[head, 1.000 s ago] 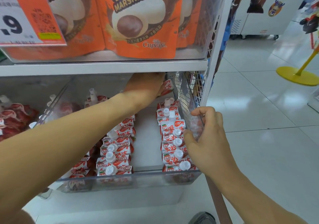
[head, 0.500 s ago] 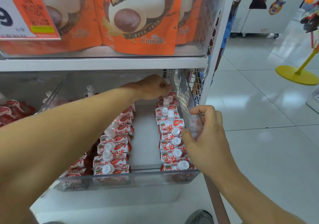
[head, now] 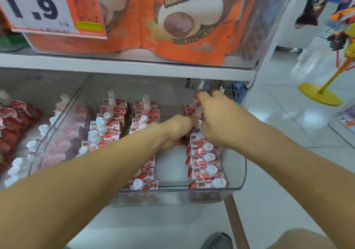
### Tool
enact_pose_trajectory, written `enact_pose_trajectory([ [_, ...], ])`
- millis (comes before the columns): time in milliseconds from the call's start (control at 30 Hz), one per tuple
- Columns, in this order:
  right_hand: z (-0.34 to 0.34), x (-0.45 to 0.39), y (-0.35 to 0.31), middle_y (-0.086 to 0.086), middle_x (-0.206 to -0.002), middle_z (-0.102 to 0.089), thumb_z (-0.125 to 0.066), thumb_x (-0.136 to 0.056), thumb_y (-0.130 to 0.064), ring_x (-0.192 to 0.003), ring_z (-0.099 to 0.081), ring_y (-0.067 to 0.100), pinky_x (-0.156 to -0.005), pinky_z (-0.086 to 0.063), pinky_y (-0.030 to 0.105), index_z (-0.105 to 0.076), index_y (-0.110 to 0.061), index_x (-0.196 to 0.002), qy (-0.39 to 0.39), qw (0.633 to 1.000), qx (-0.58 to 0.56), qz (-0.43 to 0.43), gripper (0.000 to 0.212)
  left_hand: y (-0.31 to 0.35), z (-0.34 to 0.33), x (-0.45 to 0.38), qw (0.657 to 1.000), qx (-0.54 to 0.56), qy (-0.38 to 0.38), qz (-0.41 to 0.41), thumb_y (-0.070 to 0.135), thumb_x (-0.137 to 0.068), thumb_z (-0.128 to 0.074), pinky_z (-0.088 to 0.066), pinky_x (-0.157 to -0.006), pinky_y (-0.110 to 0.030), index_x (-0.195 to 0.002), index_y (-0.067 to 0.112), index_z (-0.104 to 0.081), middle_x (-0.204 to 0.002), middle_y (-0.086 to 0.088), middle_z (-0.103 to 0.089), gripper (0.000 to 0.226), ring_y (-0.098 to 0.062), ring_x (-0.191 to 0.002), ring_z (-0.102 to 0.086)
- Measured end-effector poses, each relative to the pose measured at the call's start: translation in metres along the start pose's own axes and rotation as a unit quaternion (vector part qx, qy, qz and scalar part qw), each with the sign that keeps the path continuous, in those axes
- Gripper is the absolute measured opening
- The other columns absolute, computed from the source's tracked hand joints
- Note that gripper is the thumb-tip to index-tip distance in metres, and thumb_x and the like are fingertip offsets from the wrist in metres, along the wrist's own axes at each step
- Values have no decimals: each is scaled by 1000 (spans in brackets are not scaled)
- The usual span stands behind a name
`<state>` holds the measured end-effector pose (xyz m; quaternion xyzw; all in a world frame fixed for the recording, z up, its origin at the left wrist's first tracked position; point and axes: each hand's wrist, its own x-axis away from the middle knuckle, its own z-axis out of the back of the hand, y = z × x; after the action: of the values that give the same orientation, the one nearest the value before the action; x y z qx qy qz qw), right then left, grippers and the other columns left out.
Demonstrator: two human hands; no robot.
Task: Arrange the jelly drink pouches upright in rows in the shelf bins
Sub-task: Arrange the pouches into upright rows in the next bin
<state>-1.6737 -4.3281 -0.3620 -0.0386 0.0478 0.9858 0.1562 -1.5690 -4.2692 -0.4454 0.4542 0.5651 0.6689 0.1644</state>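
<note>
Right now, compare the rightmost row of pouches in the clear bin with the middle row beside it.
The rightmost row runs along the clear bin's right wall; the middle row stands further left, across a bare strip of bin floor. Both hands, the left hand and right hand, work at the rightmost row; only the left forearm crosses the middle row, hiding part of it. Both rows hold red-and-white strawberry pouches with white caps.

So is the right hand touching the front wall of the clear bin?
Apart. In the head view the right hand is deep in the clear bin over the right row of pouches, well behind the front wall.
</note>
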Motion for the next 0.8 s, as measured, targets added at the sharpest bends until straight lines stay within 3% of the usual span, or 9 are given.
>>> enact_pose_trajectory([
  [67, 1, -39, 4, 11, -115, -53, -62, -87, -7, -96, -58, 29, -69, -38, 31, -39, -10, -139, -57, 996, 65, 14, 56, -5, 3, 1, 999, -16, -33, 1, 24, -93, -61, -52, -68, -23, -104, 7, -65, -93, -5, -70, 21, -13, -75, -64],
  [167, -15, -87, 14, 11, -139, -53, -61, -94, -19, -116, -56, 28, -83, -45, 27, -36, -17, -147, -148, 987, 53, 30, 58, -11, 6, 0, 984, -171, -41, -17, 35, -85, -70, -52, -86, -27, -118, 11, -60, -113, -4, -68, 42, -17, -97, -65],
  [233, -27, -103, 20, 5, -149, -46, -61, -96, -32, -128, -52, 26, -91, -40, 22, -37, -24, -149, -184, 983, 13, 12, 59, -12, 8, 1, 934, -356, -34, -13, 48, -84, -66, -45, -101, -34, -140, 8, -42, -135, -7, -56, 73, -24, -117, -56],
  [300, -38, -113, 25, 5, -144, -53, -63, -94, -36, -123, -56, 27, -94, -46, 26, -49, -20, -142, -200, 979, 43, 4, 53, -10, 11, 1, 898, -439, -25, -19, 54, -88, -58, -36, -109, -35, -151, 6, -18, -150, -10, -39, 89, -29, -132, -43],
  [400, -43, -120, 24, 7, -126, -63, -63, -93, -36, -105, -62, 26, -83, -51, 29, -61, -15, -126, -224, 970, 99, 4, 39, -6, 15, 1, 897, -439, -50, -31, 48, -93, -54, -33, -108, -32, -152, 6, -17, -154, -11, -33, 82, -29, -135, -39],
  [567, -32, -118, 19, 3, -125, -64, -53, -97, -39, -102, -63, 24, -78, -48, 27, -60, -17, -127, -262, 961, 80, -32, 38, -12, 17, 1, 948, -308, -78, -13, 31, -92, -63, -40, -107, -37, -144, 9, -37, -145, -9, -45, 63, -28, -127, -48],
  [667, -38, -114, 17, 4, -112, -67, -57, -90, -51, -94, -64, 23, -72, -52, 27, -66, -18, -110, -270, 959, 55, -62, 39, -14, 14, -4, 954, -293, -63, -21, 24, -90, -64, -44, -104, -38, -132, 6, -49, -127, -8, -55, 49, -27, -117, -55],
  [733, -48, -109, 12, -1, -87, -63, -58, -84, -64, -76, -63, 20, -58, -51, 24, -63, -20, -89, -236, 967, 26, -93, 45, -14, 10, -3, 956, -285, -57, -27, 21, -89, -64, -46, -99, -38, -124, 10, -51, -115, -6, -55, 39, -24, -102, -56],
  [800, -61, -109, 10, -1, -74, -60, -62, -86, -55, -61, -58, 16, -48, -41, 22, -59, -17, -77, -172, 978, 57, -99, 39, -14, 8, -3, 961, -271, -52, -31, 20, -88, -63, -47, -95, -36, -123, 17, -47, -111, -7, -54, 38, -22, -95, -51],
])
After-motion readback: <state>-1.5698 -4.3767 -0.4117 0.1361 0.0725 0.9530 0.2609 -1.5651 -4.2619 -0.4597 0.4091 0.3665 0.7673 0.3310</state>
